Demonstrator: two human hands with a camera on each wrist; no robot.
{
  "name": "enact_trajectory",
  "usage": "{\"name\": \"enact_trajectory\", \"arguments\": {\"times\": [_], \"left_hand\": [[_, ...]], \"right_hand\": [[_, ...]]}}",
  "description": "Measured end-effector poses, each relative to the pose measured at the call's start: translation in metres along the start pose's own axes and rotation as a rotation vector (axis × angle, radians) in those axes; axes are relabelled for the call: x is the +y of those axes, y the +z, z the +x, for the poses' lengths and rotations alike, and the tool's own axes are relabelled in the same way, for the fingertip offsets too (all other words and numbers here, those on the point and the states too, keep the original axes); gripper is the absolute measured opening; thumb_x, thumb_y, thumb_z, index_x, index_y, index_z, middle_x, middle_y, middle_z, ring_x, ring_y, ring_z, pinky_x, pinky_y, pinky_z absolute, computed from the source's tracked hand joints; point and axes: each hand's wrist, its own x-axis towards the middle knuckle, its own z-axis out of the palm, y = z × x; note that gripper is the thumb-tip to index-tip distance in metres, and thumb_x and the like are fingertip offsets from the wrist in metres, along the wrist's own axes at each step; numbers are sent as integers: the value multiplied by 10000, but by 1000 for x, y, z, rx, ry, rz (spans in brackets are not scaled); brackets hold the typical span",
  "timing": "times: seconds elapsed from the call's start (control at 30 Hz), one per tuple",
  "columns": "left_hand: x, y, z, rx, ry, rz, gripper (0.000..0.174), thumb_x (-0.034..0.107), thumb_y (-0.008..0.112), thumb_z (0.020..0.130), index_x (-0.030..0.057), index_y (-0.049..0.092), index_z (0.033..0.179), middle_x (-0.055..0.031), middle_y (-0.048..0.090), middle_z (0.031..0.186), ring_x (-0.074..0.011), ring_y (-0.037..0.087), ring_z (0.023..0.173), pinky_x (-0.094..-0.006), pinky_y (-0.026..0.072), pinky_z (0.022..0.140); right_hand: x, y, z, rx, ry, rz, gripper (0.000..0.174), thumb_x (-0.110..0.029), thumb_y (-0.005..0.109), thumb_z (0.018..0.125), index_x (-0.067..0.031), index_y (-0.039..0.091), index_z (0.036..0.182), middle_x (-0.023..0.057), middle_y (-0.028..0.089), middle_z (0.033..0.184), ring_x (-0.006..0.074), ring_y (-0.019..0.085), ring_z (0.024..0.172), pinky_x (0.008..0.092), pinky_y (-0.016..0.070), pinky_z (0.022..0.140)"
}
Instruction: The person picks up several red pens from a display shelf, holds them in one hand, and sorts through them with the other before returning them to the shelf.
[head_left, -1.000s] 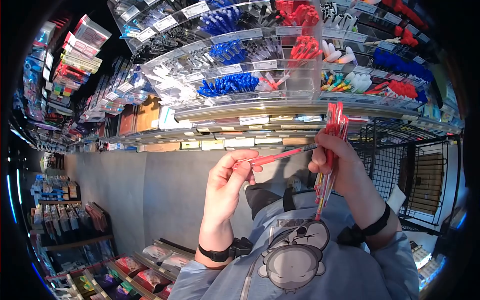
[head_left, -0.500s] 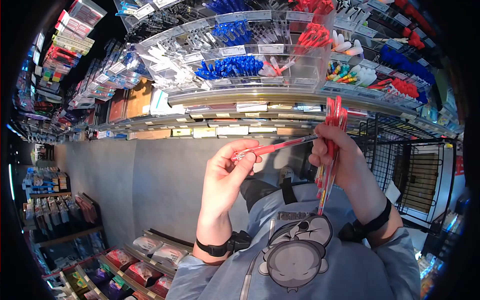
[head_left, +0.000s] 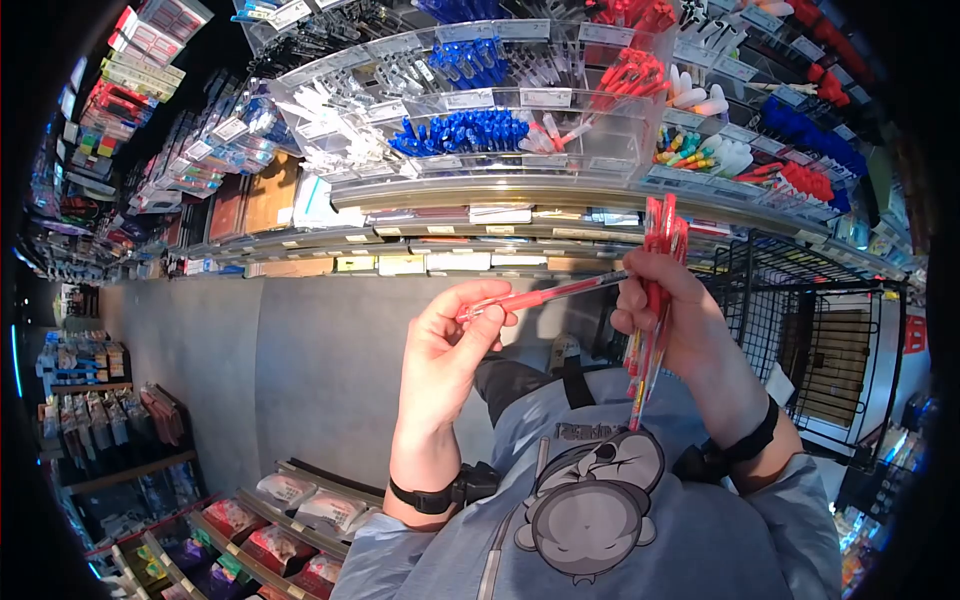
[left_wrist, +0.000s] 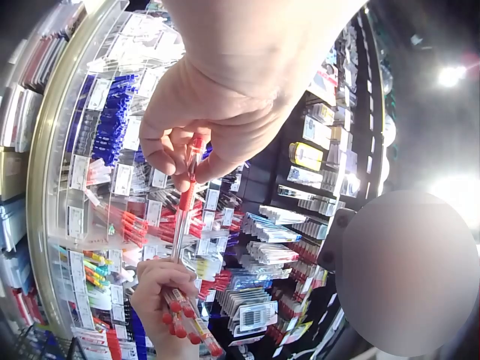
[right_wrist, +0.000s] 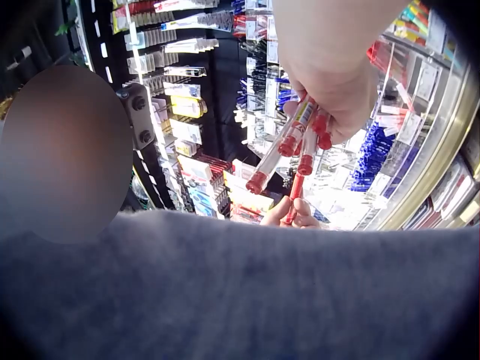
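A single red pen (head_left: pixel 545 296) lies nearly level between my two hands. My left hand (head_left: pixel 462 330) pinches its left end between thumb and fingers; the left wrist view shows that hand (left_wrist: pixel 196 142) pinching the pen (left_wrist: pixel 185 201) too. My right hand (head_left: pixel 655 300) grips an upright bundle of red pens (head_left: pixel 655 290) and also touches the single pen's right tip. Seen from the right wrist, the bundle's red caps (right_wrist: pixel 300 146) stick out below my right hand (right_wrist: pixel 337 97). Both hands are held at chest height before the pen shelves.
Clear tiered bins with blue pens (head_left: pixel 460 130), red pens (head_left: pixel 625 75) and white markers fill the rack ahead. A black wire basket cart (head_left: pixel 810 330) stands at the right. Lower shelves of packaged goods (head_left: pixel 290 520) sit at the bottom left, with grey floor between.
Both hands and the pens have shifted slightly left and up in view as the head tilted. The grips on the single pen and the bundle are unchanged.
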Motion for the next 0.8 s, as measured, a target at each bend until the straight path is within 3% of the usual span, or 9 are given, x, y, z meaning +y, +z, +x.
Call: {"name": "enact_trajectory", "arguments": {"times": [0.03, 0.1, 0.8], "left_hand": [[0, 0, 0, 6, -6, 5, 224, 66, 581, 864, -21, 580, 1071, -87, 638, 942, -106, 588, 791, -230, 453, 639], [1, 1, 1, 6, -3, 10, 225, 65, 584, 862, -21, 579, 1071, -88, 638, 941, -107, 589, 789, -231, 453, 639], [-1, 2, 1, -23, -6, -1, 217, 59, 614, 843, -13, 583, 1045, -72, 640, 913, -103, 588, 778, -229, 449, 630]], "right_hand": [[0, 2, 0, -3, -8, -3, 189, -183, 579, 841, -69, 563, 692, 32, 550, 571, 105, 480, 458, 291, 443, 604], [0, 6, -2, 72, -7, 15, 115, -174, 578, 840, -60, 588, 835, 22, 527, 554, 98, 437, 454, 273, 376, 542], [0, 4, -6, 44, -48, 30, 110, -176, 572, 848, -74, 568, 806, 26, 533, 567, 98, 447, 462, 277, 393, 550]]}}
